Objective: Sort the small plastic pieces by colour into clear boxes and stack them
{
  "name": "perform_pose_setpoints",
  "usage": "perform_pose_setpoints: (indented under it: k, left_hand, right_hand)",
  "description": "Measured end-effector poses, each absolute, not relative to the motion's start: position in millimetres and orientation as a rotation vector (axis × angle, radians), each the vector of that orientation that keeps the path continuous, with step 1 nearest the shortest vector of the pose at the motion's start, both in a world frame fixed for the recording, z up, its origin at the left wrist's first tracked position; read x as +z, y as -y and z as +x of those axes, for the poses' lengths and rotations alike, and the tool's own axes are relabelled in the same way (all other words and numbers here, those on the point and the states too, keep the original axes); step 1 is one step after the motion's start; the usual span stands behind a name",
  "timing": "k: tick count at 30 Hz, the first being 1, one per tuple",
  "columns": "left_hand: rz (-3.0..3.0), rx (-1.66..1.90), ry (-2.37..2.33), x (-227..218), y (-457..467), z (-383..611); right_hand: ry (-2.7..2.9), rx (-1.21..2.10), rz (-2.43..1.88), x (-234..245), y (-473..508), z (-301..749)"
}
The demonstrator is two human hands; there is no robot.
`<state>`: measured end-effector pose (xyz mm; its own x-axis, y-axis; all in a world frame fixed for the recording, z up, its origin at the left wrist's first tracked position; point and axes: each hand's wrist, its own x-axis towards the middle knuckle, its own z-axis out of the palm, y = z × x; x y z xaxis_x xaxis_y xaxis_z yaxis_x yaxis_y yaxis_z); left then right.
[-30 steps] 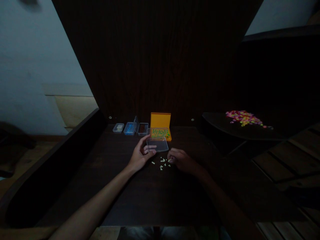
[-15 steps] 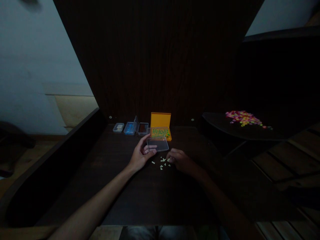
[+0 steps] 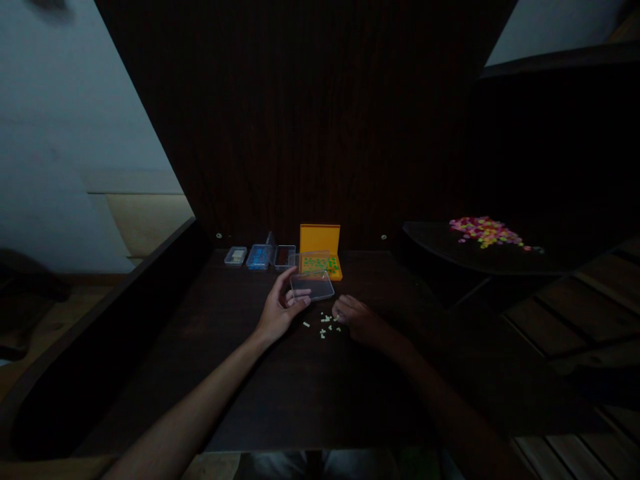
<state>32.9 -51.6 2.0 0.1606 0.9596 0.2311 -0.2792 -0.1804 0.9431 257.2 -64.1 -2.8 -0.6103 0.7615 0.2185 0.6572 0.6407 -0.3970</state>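
Observation:
My left hand point(image 3: 278, 312) grips the near left corner of a small clear plastic box point(image 3: 313, 286), held just above the dark table point(image 3: 250, 387). Right of it, my right hand point(image 3: 356, 318) rests on the table with its fingers curled at the edge of several small pale pieces point(image 3: 324, 325) scattered between the hands. Whether those fingers pinch a piece is too dark to tell. Behind the clear box stands an open orange case point(image 3: 321, 251) with small green and yellow pieces inside.
Three small clear boxes point(image 3: 259, 256) line up left of the orange case against the dark wooden back panel. A heap of pink and yellow pieces point(image 3: 484, 231) lies on a dark surface at the right. A raised dark rail point(image 3: 100, 333) borders the table's left side.
The clear box has risen and tilted a little in my left hand. My right hand has stayed at the pale pieces. The view has shifted slightly.

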Motion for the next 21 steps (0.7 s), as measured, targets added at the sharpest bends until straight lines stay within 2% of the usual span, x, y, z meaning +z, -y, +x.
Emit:
perform_pose_setpoints:
  k: [21]
  left_hand:
    - [1.217,1.337,-0.795,1.0,52.6,34.0]
  right_hand:
    - [2.559,0.275,-1.116,1.1,64.0,257.9]
